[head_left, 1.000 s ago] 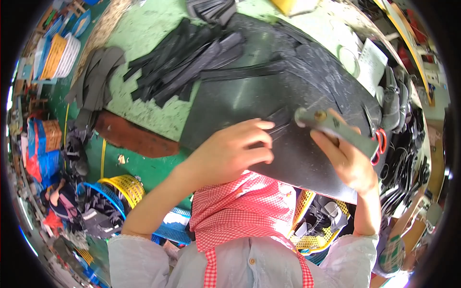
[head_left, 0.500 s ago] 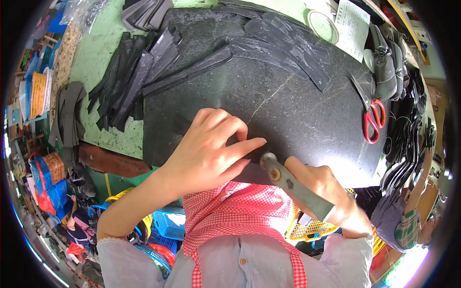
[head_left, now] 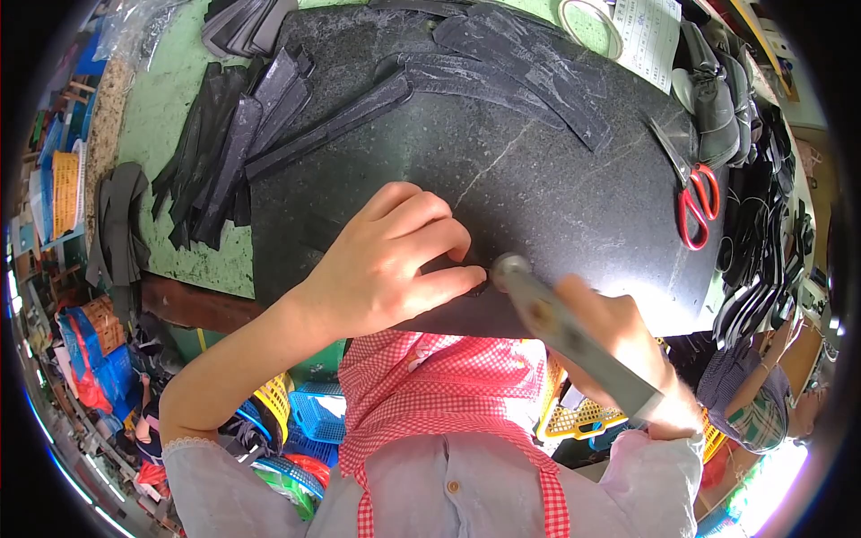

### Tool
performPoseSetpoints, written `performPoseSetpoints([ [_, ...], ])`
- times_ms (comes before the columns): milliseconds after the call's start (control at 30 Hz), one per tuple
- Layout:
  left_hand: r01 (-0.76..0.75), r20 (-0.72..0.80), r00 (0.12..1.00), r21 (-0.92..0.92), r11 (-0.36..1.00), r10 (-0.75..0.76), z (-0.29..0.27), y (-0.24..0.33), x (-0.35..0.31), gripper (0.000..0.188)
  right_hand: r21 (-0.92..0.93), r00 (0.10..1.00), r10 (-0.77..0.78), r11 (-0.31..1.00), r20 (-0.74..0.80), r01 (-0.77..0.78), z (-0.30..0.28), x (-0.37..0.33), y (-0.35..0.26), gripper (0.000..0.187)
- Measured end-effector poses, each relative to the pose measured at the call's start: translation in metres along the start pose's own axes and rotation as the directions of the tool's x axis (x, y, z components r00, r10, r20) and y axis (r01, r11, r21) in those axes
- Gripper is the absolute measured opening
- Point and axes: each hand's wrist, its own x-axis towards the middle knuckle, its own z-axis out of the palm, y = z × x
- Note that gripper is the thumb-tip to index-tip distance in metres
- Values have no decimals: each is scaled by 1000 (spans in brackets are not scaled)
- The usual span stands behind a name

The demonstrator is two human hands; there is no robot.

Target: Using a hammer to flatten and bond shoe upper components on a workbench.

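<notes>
My left hand (head_left: 395,255) rests near the front edge of a dark stone slab (head_left: 359,197), fingers bent and pressed around a small black piece (head_left: 478,282) that looks like strip material. Most of that piece is hidden under the fingers. In my right hand (head_left: 619,332) is a hammer (head_left: 574,334), its handle mostly out of sight below the metal head. The round hammer face is just right of my left fingertips, close to the slab; whether it touches the black piece, I cannot tell. Dark strips (head_left: 502,76) lie across the slab's far part.
Red-handled scissors (head_left: 693,202) lie at the slab's right side. More black strips (head_left: 224,148) are piled at left on the green tabletop (head_left: 166,99). A tape roll (head_left: 592,27) and a printed sheet (head_left: 646,40) lie at the back. Baskets (head_left: 318,411) stand below the table; another person (head_left: 749,390) is at right.
The hammer has shifted slightly right and its tail end has swung lower right; it looks blurred now. My left hand keeps its place, its fingers more closed. The whole view has shifted a little.
</notes>
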Motion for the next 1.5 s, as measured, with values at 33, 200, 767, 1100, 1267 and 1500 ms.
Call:
performPoseSetpoints([
  [33,-1,-1,1000,1,1000,1,0,0,0,30,38,1000,17,999,25,-18,1,6,5,24],
  [200,-3,-16,1000,-4,1000,3,0,2,0,30,-86,999,22,996,49,-18,2,5,0,27],
  [767,89,-9,996,62,994,-89,-22,-8,-21,33,-87,972,-76,991,224,98,2,36,-15,24],
  [1100,160,8,987,26,987,-160,-47,-29,-34,35,-49,964,-85,994,251,100,3,61,-31,23],
  [1267,75,-54,996,121,990,-69,-49,-26,-44,33,-15,945,-148,987,291,159,9,70,-34,23],
  [1500,66,-48,997,188,980,-58,-63,-32,-56,32,-98,969,-168,977,183,188,15,86,-46,15],
])
